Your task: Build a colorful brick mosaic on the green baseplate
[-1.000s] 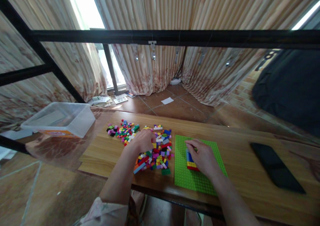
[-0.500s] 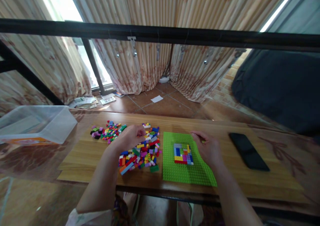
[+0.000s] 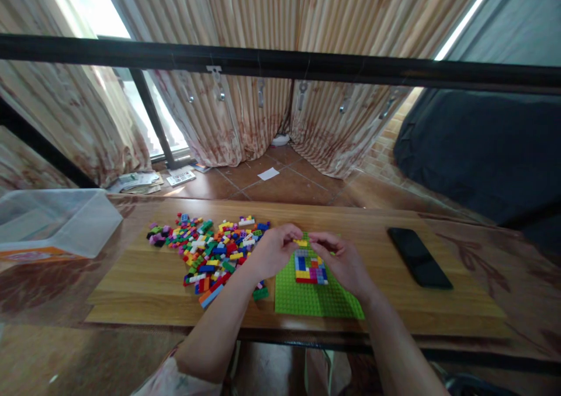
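My left hand pinches a small yellow brick over the far edge of the green baseplate. My right hand is close beside it, fingers curled toward the same brick; whether they touch it I cannot tell. A small block of mixed-colour bricks is built on the baseplate just below both hands. A loose pile of coloured bricks lies left of the plate on the wooden board.
A black phone lies flat to the right of the baseplate. A clear plastic tub stands at the far left. A black metal bar crosses overhead, with curtains and tiled floor behind it.
My left hand left the brick pile and came right to the baseplate with a yellow brick. My right hand moved up off the built block to meet it. The view shifted right.
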Demonstrator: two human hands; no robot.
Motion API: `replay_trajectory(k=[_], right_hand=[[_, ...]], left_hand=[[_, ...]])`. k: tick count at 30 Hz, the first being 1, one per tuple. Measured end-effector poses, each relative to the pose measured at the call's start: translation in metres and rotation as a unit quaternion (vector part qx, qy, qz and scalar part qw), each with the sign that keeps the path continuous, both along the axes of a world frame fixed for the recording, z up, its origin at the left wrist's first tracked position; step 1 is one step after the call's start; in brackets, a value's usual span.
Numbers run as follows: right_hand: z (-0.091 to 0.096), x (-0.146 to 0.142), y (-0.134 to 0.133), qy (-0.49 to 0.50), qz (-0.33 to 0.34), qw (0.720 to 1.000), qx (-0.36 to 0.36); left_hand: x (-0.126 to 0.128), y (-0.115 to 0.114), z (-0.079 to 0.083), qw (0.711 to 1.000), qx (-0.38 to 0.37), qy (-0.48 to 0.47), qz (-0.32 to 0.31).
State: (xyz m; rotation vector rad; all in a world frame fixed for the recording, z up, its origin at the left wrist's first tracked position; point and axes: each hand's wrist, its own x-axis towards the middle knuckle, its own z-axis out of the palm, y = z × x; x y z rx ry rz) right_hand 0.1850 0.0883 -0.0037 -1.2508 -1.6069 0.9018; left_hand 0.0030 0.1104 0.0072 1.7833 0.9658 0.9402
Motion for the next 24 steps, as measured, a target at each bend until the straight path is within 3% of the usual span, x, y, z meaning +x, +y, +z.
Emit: replay_trajectory(k=[6, 15, 24], right_hand=[[0.007, 0.0, -0.005, 0.006, -0.01, 1.0, -0.015], [0.015, -0.001, -0.012, 0.018, 0.015, 0.999, -0.03], [0.015, 0.004, -0.015, -0.044, 0.028, 0.998, -0.041]], left_hand=[[0.012, -0.001, -0.007, 0.998, -0.019, -0.048, 0.048], [0.026, -0.008, -0.002, 0.961, -0.184, -0.204, 0.038], [0.033, -0.008, -0.012, 0.963, -0.185, -0.189, 0.046]])
